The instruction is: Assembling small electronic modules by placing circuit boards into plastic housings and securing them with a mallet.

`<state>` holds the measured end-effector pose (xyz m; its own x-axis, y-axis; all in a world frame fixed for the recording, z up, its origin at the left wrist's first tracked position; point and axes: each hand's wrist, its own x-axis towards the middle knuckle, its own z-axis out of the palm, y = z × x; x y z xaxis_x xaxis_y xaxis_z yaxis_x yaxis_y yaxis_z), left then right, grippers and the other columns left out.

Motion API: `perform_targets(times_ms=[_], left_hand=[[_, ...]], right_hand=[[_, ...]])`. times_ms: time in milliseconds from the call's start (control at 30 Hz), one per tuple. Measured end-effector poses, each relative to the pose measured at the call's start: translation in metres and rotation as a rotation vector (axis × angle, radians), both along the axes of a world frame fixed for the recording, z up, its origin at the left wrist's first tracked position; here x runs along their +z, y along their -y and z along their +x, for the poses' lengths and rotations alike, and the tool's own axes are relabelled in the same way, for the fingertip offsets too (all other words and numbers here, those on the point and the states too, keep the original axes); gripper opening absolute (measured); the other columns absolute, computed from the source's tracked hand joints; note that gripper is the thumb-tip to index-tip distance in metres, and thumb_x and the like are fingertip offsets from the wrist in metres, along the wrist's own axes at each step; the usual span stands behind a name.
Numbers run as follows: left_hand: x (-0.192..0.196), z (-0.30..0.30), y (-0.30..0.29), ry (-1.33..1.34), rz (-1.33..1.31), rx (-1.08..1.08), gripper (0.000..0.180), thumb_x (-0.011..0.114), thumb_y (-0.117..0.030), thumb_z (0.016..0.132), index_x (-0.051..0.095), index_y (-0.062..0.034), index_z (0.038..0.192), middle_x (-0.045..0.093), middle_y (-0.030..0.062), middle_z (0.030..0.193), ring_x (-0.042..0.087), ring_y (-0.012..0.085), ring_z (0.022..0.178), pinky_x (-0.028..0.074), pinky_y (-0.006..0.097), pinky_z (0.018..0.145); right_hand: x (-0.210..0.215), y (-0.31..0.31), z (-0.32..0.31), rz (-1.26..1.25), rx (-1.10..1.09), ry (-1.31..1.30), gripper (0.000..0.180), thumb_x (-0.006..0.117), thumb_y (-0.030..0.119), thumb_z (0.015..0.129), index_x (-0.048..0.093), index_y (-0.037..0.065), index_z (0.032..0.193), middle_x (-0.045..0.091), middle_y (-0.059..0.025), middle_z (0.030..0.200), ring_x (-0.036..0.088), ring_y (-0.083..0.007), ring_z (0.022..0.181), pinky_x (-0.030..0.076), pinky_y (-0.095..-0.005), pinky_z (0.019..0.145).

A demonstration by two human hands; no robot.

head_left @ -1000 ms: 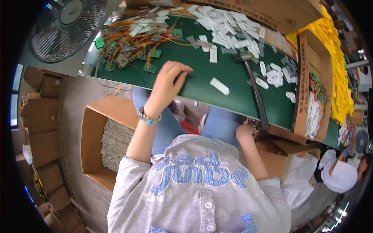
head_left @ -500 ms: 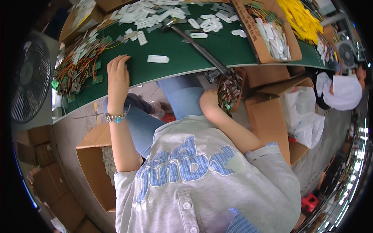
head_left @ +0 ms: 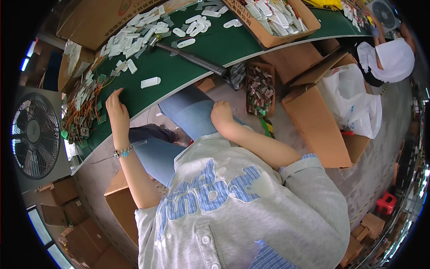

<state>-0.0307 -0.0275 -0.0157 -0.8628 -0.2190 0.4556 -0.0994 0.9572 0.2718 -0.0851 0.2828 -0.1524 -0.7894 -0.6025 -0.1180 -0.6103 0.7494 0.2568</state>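
Note:
My left hand (head_left: 117, 112) rests on the near edge of the green table (head_left: 179, 74), fingers loosely stretched out and holding nothing. It lies close to a heap of small circuit boards with orange wires (head_left: 85, 105). Just beyond its fingertips is a single white plastic casing (head_left: 150, 82). My right hand (head_left: 221, 114) is closed on my thigh, below the table edge, with nothing visible in it. Right of this hand stands a brown box of small circuit boards (head_left: 260, 89). A hammer (head_left: 190, 58) with a black handle lies across the table, its handle end near the edge.
Many white casings (head_left: 134, 38) are piled at the back. An open carton of white parts (head_left: 273, 20) sits on the table at right. A fan (head_left: 33, 130) stands at left. Cartons (head_left: 318, 125) hold the floor, one with a white plastic bag (head_left: 351, 98). A co-worker (head_left: 389, 60) sits far right.
The whole view has turned and shifted, so the table things appear further left and higher. My left hand remains at the table edge and my right hand remains closed on my thigh.

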Motion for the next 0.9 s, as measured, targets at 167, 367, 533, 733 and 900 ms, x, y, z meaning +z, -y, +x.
perform_targets(times_ms=[167, 367, 533, 733, 900], left_hand=[[-0.0015, -0.0012, 0.0027, 0.017, -0.004, -0.001, 0.050, 0.040, 0.012, 0.083, 0.054, -0.0022, 0.130, 0.053, 0.0220, 0.133, 0.044, 0.0379, 0.131, 0.037, 0.048, 0.112], [-0.0028, -0.0021, 0.0070, 0.015, -0.028, -0.009, 0.050, 0.040, 0.011, 0.083, 0.054, -0.0023, 0.129, 0.053, 0.0228, 0.133, 0.044, 0.0388, 0.132, 0.036, 0.049, 0.112], [-0.0044, -0.0021, 0.0096, 0.000, -0.029, -0.012, 0.050, 0.040, 0.011, 0.083, 0.055, -0.0023, 0.129, 0.053, 0.0230, 0.133, 0.044, 0.0388, 0.132, 0.036, 0.049, 0.112], [-0.0046, -0.0010, 0.0099, -0.001, -0.035, -0.008, 0.050, 0.041, 0.012, 0.082, 0.055, -0.0024, 0.129, 0.054, 0.0223, 0.133, 0.045, 0.0384, 0.131, 0.037, 0.049, 0.112], [-0.0034, 0.0024, 0.0050, -0.013, -0.031, -0.007, 0.052, 0.040, 0.013, 0.081, 0.055, -0.0026, 0.129, 0.054, 0.0210, 0.133, 0.044, 0.0371, 0.132, 0.037, 0.049, 0.112]], right_hand=[[0.0017, -0.0002, 0.0018, -0.020, 0.000, -0.007, 0.024, 0.057, 0.014, 0.085, 0.075, 0.004, 0.097, 0.065, -0.0119, 0.101, 0.059, -0.0270, 0.097, 0.043, -0.0365, 0.077], [0.0012, 0.0004, 0.0014, -0.041, -0.005, 0.009, 0.024, 0.056, 0.014, 0.086, 0.074, 0.003, 0.097, 0.064, -0.0120, 0.100, 0.059, -0.0265, 0.095, 0.043, -0.0360, 0.077], [0.0029, -0.0005, 0.0002, -0.059, 0.003, -0.003, 0.024, 0.055, 0.014, 0.086, 0.074, 0.003, 0.097, 0.064, -0.0118, 0.100, 0.059, -0.0259, 0.095, 0.043, -0.0357, 0.078], [0.0004, -0.0009, 0.0021, -0.070, -0.012, 0.022, 0.024, 0.055, 0.014, 0.086, 0.074, 0.003, 0.097, 0.064, -0.0119, 0.100, 0.059, -0.0259, 0.095, 0.044, -0.0357, 0.078], [0.0029, -0.0030, 0.0023, -0.077, -0.021, 0.100, 0.023, 0.056, 0.014, 0.086, 0.075, 0.004, 0.096, 0.064, -0.0114, 0.101, 0.058, -0.0251, 0.096, 0.044, -0.0353, 0.078]])
